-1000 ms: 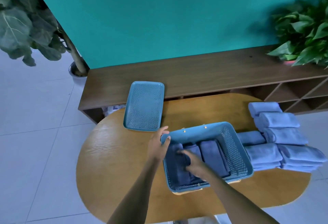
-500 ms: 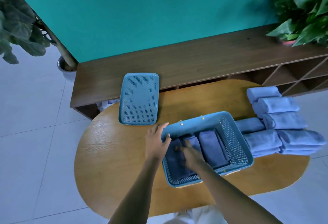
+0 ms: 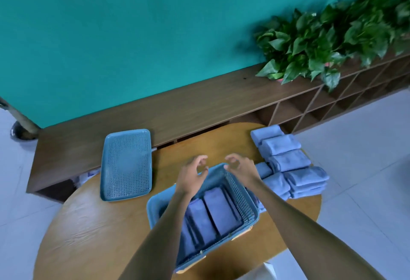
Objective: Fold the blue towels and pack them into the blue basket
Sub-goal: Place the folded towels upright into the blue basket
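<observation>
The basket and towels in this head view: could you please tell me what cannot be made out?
- Basket: its left wall and part of the towels inside are hidden by the left forearm.
- Towel stack on the table: its near-left part is hidden behind the right hand and forearm, so no full count.
- Left hand: whether it touches the basket rim is unclear.
- Plant: blurred, its pot hidden by leaves.

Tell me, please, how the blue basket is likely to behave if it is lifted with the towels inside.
The blue basket looks like rigid perforated plastic, so it should probably keep its shape. The folded towels inside lie packed side by side, so they likely won't shift much. Cloth is light, so it probably lifts easily.
</observation>
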